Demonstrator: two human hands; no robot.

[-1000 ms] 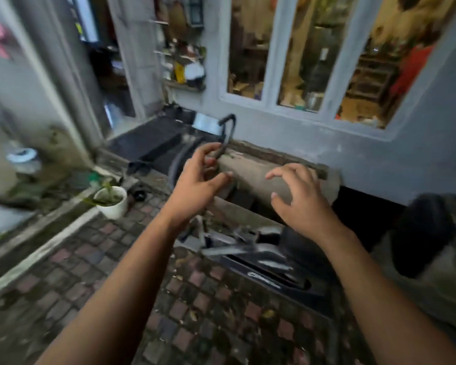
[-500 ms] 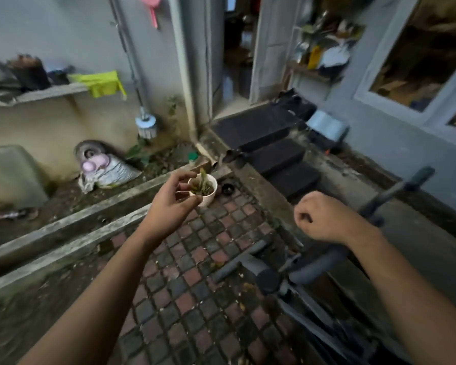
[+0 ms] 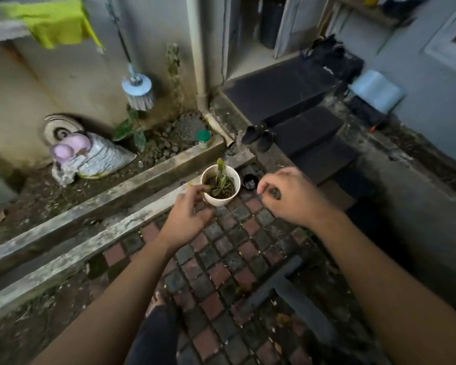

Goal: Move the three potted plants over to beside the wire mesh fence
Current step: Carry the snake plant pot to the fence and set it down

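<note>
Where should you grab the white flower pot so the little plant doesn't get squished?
Probably best to hold the white pot by its round outer wall just under the rim, one hand on each side. It stands upright on the bricks, with the left hand and right hand already at either side. Coming from the sides keeps fingers off the plant sticking up in the middle.

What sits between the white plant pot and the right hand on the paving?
In the head view, a small black cup stands on the brick paving between the white pot and the right hand.
</note>
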